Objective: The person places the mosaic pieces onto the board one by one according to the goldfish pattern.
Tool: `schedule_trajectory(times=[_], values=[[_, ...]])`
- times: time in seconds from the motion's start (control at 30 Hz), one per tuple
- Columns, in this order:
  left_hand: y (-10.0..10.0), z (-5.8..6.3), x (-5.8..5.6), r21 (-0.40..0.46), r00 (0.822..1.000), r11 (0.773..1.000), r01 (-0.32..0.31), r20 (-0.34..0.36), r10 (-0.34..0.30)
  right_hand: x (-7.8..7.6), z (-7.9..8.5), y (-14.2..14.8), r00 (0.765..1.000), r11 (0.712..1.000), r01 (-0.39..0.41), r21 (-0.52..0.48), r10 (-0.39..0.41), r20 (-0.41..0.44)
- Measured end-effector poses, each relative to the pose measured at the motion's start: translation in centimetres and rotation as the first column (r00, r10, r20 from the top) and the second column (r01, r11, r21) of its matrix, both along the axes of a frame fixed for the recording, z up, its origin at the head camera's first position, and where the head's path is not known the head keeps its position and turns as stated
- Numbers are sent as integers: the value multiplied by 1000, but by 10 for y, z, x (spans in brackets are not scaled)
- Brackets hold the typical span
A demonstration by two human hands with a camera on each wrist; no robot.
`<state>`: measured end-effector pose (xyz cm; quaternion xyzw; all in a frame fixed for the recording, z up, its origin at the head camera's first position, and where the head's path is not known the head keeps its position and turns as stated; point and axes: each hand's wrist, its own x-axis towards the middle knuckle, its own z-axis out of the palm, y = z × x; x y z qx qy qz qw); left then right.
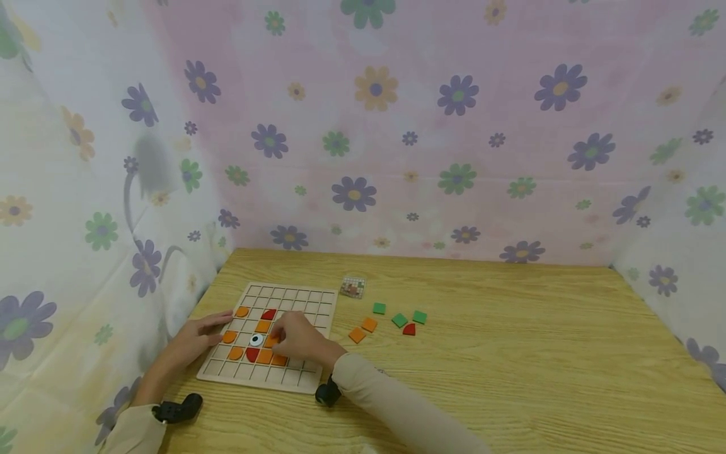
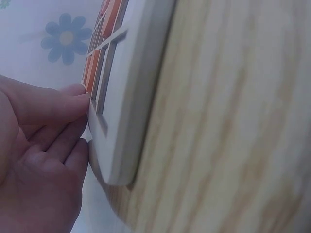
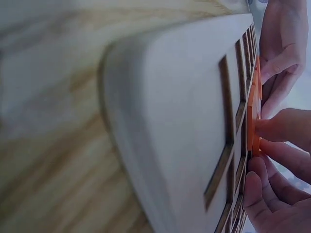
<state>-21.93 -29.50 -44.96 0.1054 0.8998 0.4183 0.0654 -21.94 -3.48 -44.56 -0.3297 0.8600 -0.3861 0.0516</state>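
Observation:
A wooden grid board (image 1: 266, 377) lies on the left part of the table. Over its middle, my right hand (image 1: 299, 338) pinches an orange square tile (image 1: 270, 342) between thumb and finger, low at the grid. Just left of that tile is a round eye tile (image 1: 256, 340). Red curved tiles (image 1: 252, 355), orange squares (image 1: 263, 357) and orange rounded tiles (image 1: 235, 353) fill other cells around it. My left hand (image 1: 191, 340) touches the board's left edge with fairly straight fingers; its thumb (image 2: 68, 104) lies along the rim in the left wrist view.
Right of the board lie several loose tiles: green squares (image 1: 399, 320), orange squares (image 1: 369, 325) and a red quarter-round (image 1: 409, 329). A small picture card (image 1: 353, 287) sits by the board's far right corner. Flowered cloth (image 1: 408, 189) hangs behind the table.

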Motion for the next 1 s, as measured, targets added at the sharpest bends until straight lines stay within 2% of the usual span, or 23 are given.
schedule_trajectory(times=[0.23,0.57,0.73,1.0], values=[[1,1,0,4,1000,1000,-3,4,3,0,1,0,996,999,-39,28,41,-80],[1,-2,2,0,1000,1000,0,0,0,2,0,6,997,999,-48,7,49,-55],[2,-2,3,6,1000,1000,-3,5,3,5,4,21,998,998,-45,-32,43,-46],[-1,0,0,-11,1000,1000,21,-20,-22,2,13,54,997,1000,-8,-14,7,-72]])
